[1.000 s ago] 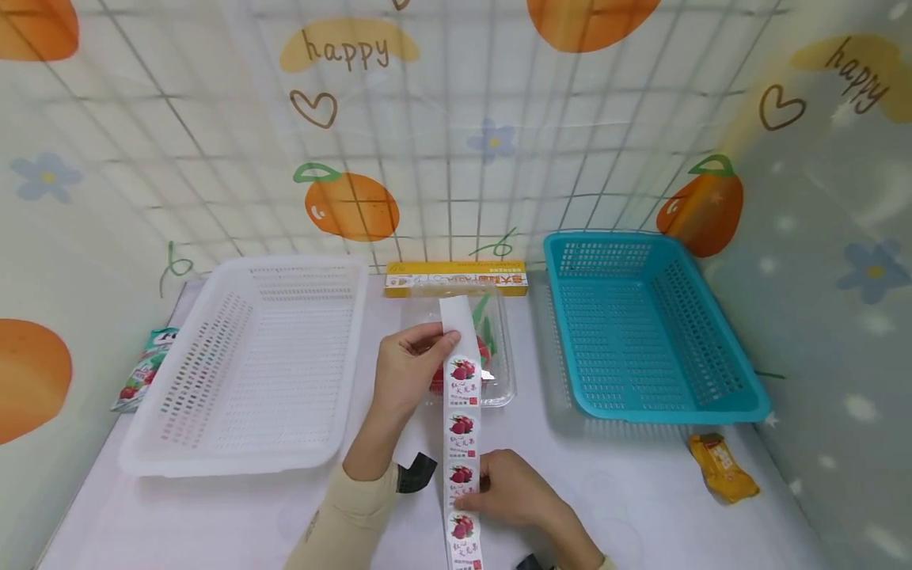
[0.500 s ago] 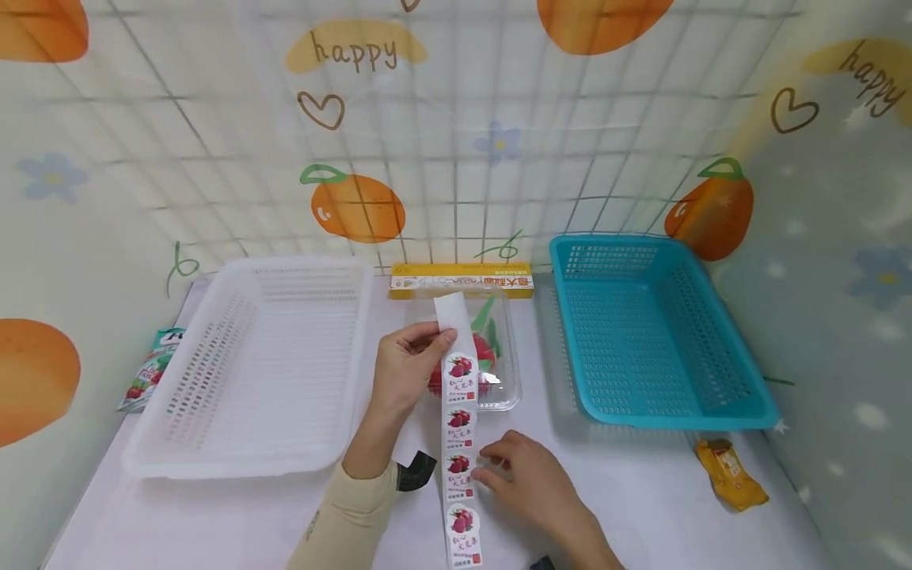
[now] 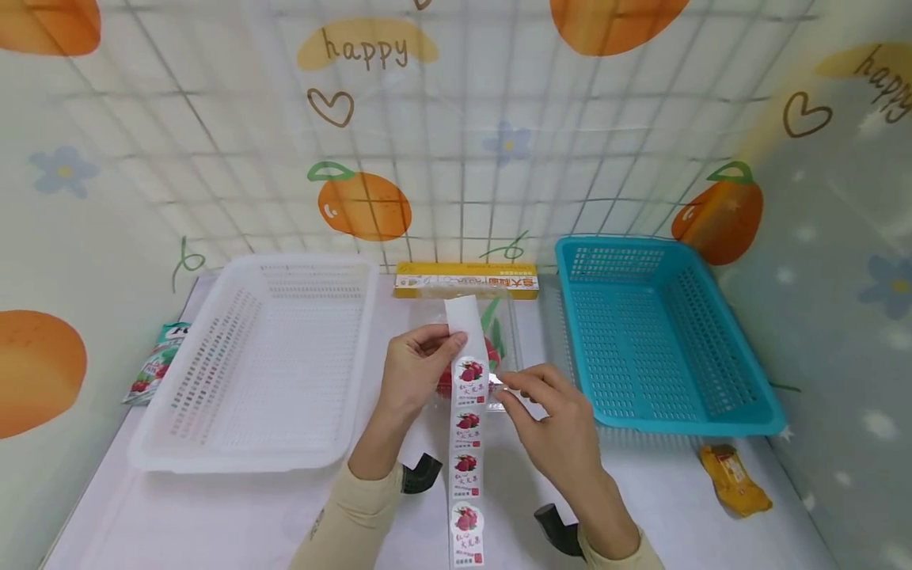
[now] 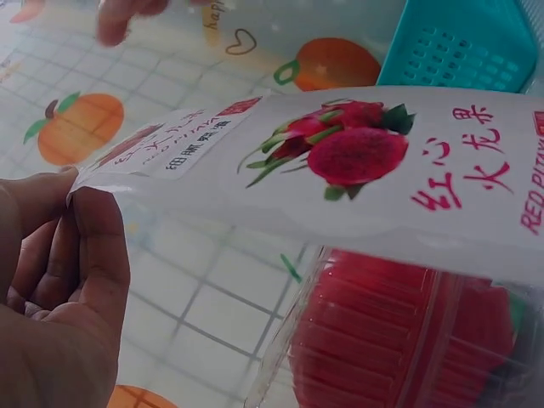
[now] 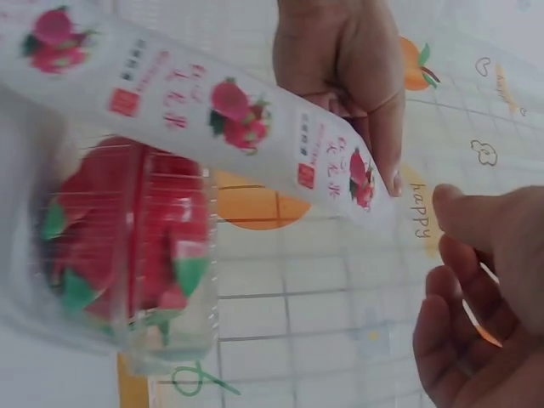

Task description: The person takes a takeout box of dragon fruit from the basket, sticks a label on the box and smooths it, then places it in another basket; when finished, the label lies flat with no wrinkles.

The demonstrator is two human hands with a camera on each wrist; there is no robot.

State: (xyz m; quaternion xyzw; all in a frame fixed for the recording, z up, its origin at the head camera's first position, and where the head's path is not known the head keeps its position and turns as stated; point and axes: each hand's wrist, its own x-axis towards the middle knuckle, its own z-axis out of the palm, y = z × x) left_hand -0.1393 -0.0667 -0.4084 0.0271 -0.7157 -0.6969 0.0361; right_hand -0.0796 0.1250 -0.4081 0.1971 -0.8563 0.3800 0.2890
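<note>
My left hand point(image 3: 412, 372) pinches a strip of dragon fruit stickers point(image 3: 467, 431) near its bare white top end, between thumb and finger. The strip hangs down toward the front of the table. In the left wrist view the sticker strip point(image 4: 340, 170) bends away from the pinch. My right hand point(image 3: 559, 419) is raised just right of the strip, thumb and fingers bent and apart from it. The right wrist view shows a gap between that hand point(image 5: 484, 297) and the strip. Behind the strip stands a clear lidded plastic box point(image 5: 127, 246) with red and green contents, partly hidden.
A white basket point(image 3: 249, 459) stands at the left, with a green snack packet point(image 3: 155, 368) beside it. A turquoise basket point(image 3: 684, 423) is at the right, and a yellow-wrapped snack point(image 3: 735, 480) lies in front of it. Behind the plastic box is a yellow-and-white carton point(image 3: 466, 273).
My right hand has let go of the lower strip and moved up and right, level with the top sticker. My left hand keeps its pinch. The view has shifted slightly.
</note>
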